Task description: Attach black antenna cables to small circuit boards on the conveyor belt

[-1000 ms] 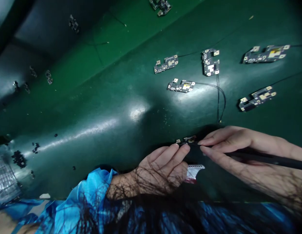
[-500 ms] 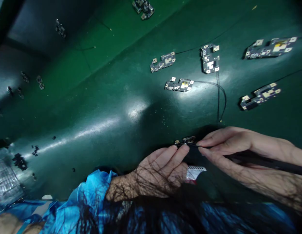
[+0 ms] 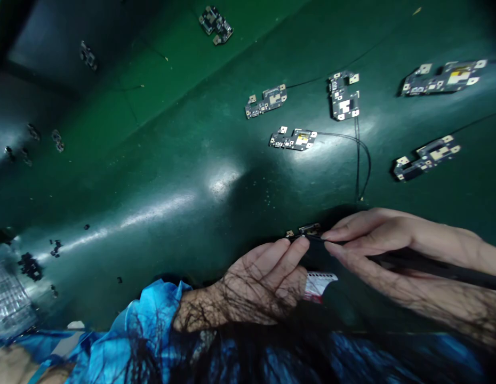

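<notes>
At the lower middle, my left hand (image 3: 268,280) has its fingertips pressed on a small dark circuit board (image 3: 310,229). Most of that board is hidden behind the fingers. My right hand (image 3: 372,240) pinches a slim black tool (image 3: 317,238) that looks like tweezers, its tip at the board just beside my left fingertips. The rest of the tool runs back through the right palm. Below my left fingers a white and red printed label (image 3: 318,285) shows, partly covered by the hand.
Several circuit boards, among them one with a yellow patch (image 3: 294,138), lie on the green mat (image 3: 184,160), some with thin black cables (image 3: 368,160). More boards (image 3: 216,24) sit on a brighter green strip (image 3: 168,64). Small black parts (image 3: 30,266) lie left beside a clear plastic bag (image 3: 10,298).
The boards on the brighter green strip have shifted left and slightly down. Both my hands, the tool and the held board have hardly moved.
</notes>
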A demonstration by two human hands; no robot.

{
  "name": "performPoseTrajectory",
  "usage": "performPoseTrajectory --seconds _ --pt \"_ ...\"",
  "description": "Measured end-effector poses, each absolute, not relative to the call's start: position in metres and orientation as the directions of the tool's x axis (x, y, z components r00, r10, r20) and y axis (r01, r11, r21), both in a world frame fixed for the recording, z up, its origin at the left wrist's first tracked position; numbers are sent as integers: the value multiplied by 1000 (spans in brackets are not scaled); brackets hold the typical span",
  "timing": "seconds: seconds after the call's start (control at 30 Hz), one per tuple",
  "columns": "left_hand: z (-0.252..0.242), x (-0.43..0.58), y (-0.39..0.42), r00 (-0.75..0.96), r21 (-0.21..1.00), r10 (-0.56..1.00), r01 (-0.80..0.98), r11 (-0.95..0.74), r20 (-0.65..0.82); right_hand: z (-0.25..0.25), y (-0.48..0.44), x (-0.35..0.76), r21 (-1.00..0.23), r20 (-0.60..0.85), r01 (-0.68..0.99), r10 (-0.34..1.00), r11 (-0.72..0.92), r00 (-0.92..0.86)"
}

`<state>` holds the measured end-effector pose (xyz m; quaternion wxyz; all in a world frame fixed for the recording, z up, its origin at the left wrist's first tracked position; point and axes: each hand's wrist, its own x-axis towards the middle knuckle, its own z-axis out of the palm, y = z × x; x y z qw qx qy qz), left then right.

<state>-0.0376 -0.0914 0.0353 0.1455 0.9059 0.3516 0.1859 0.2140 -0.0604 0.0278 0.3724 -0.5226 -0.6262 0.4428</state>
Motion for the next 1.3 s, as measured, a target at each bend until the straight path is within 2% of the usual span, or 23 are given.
performPoseTrajectory --seconds 0.23,0.33,0.43,0.63,0.8,0.9,1.1,1.17,1.3 --pt "33 -38 -98 710 334 668 588 -736 222 27 -60 212 -949 18 308 988 66 -156" --pt "31 -39 -102 719 364 666 576 -732 201 29 -60 211 -950 9 308 992 49 -130" --pt "30 -39 -102 709 388 674 574 -722 206 29 -60 216 -950 11 304 980 71 -198" --pt "33 -39 -96 710 366 666 572 -734 226 24 -53 212 -885 -40 461 974 70 -225" --pt "26 -45 -105 686 426 666 530 -734 293 15 -48 209 -791 52 559 938 249 -344" --pt "17 -49 -116 711 412 626 491 -768 320 9 -49 224 -709 125 587 888 391 -442" --pt "-1 -54 -125 725 382 598 474 -793 343 -1 -39 242 -448 285 515 663 731 -693" --pt "-6 -53 -124 726 395 604 475 -786 330 -4 -35 236 -408 320 519 650 751 -689" --pt "-10 -43 -113 749 451 615 473 -757 246 -12 -40 224 -401 403 512 648 760 -646"
